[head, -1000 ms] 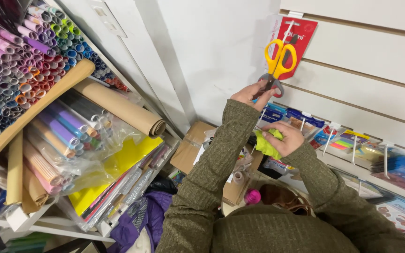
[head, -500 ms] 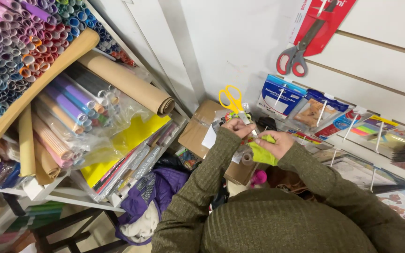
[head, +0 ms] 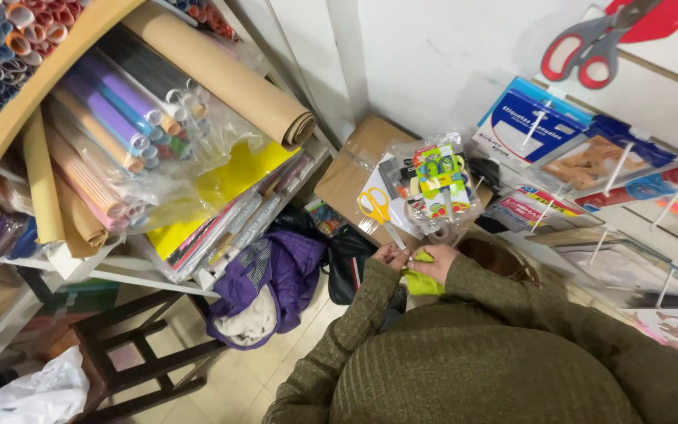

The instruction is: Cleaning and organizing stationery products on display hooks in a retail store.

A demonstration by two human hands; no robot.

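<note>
— Hands? Left hand [head: 390,255] holds yellow-handled scissors [head: 376,210]; right hand [head: 435,261] grips yellow-green cloth [head: 421,281].

— Containers? Cardboard box [head: 351,169] carries a clear bag of small packets [head: 433,182]; purple jacket [head: 276,271] lies beside.

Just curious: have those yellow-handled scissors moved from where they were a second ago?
Yes. The yellow-handled scissors came down from the slat wall and now sit low by the cardboard box.

The scissors [head: 376,209] have yellow handles. The cloth [head: 421,280] between the hands is yellow-green. The sleeves [head: 355,330] are olive green with a ribbed knit. The big scissors [head: 590,49] on the wall have red and grey handles. The jacket [head: 276,275] is purple. The rolls [head: 111,110] are purple, orange and pink. The paper roll [head: 221,74] is brown.
</note>
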